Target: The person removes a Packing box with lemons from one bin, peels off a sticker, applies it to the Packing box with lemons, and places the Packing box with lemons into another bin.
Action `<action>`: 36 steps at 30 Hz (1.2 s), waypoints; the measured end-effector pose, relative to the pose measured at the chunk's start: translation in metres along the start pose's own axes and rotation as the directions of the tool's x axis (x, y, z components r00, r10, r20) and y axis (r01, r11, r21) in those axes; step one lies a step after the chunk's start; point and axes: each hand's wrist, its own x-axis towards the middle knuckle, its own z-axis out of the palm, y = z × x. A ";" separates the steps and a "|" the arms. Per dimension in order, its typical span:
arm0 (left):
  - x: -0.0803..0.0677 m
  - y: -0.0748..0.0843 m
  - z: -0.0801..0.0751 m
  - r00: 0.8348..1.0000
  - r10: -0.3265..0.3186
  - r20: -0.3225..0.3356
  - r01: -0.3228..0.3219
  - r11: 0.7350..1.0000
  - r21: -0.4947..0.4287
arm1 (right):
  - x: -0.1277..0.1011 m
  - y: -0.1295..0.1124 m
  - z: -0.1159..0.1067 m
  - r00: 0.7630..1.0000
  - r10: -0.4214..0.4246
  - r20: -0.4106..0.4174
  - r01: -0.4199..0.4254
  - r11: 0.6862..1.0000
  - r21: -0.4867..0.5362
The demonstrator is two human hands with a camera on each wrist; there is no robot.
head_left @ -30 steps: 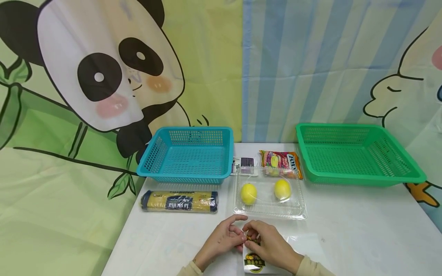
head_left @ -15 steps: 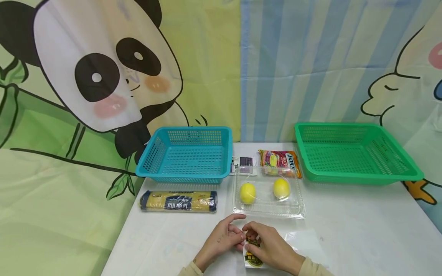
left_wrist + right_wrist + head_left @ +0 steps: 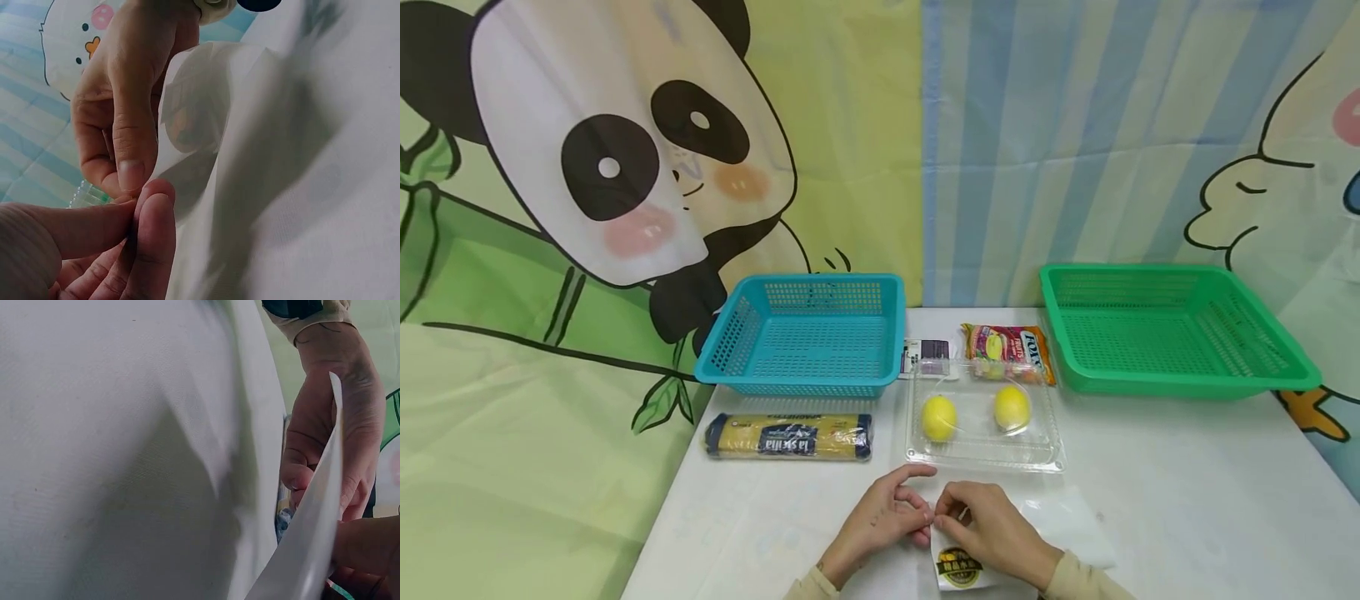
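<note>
Head view: left hand [image 3: 880,521] and right hand [image 3: 992,533] together at table's [image 3: 1187,517] near edge, both pinching bag's [image 3: 958,567] mouth, apparently opening it; next, likely, parting the film.

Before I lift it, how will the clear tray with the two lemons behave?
The clear tray looks thin and see-through, so it will probably flex if gripped by one edge. The two lemons sit loose and round inside, so they will likely roll when it tilts. It is likely light apart from them.
</note>
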 end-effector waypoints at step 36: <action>0.008 0.077 0.009 0.960 0.280 0.017 -0.275 0.925 0.263 | 0.040 -0.017 -0.069 0.847 0.152 -0.510 -0.154 0.987 0.039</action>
